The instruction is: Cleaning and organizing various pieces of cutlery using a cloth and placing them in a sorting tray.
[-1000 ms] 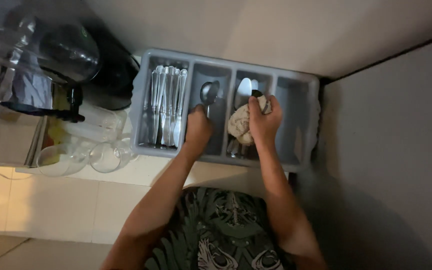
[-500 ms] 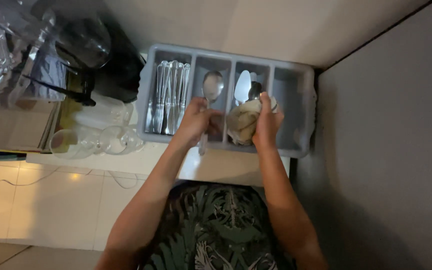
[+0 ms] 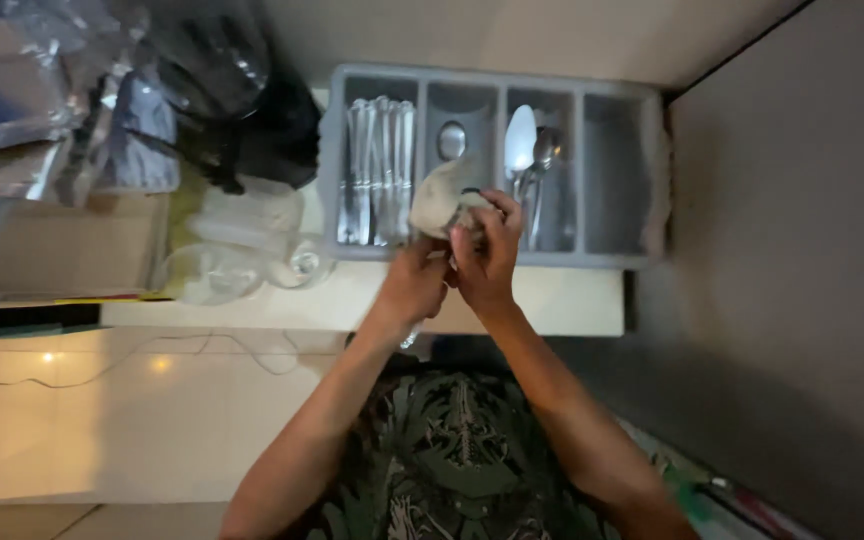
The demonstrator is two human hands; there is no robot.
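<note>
Both my hands meet just in front of the grey plastic cutlery tray with four long compartments (image 3: 652, 180), which sits on the pale bench (image 3: 562, 300) against the wall. My right hand (image 3: 487, 255) is clenched around a crumpled beige cloth (image 3: 442, 200), fingers curled over its top, and the cloth bulges out to the left above my thumb. My left hand (image 3: 414, 283) is closed just beneath it, touching the right hand; something thin and shiny pokes out below the left wrist, but I cannot tell what it is. The cloth hovers over the near edge of the tray, roughly above the wall between the first and second compartments.

In the tray, the leftmost compartment holds a row of silver metal forks and knives (image 3: 377, 165) lying lengthwise. The second holds a single steel spoon (image 3: 451, 140), bowl showing above the cloth. The third holds a white plastic spoon (image 3: 520, 140) and a steel spoon beside it (image 3: 545, 150), touching. The fourth looks dim and I cannot make out anything in it.

To the left of the tray lie clear glass cups (image 3: 242, 265), a dark round appliance (image 3: 252, 100) and crinkled plastic wrapping (image 3: 22, 80)
</note>
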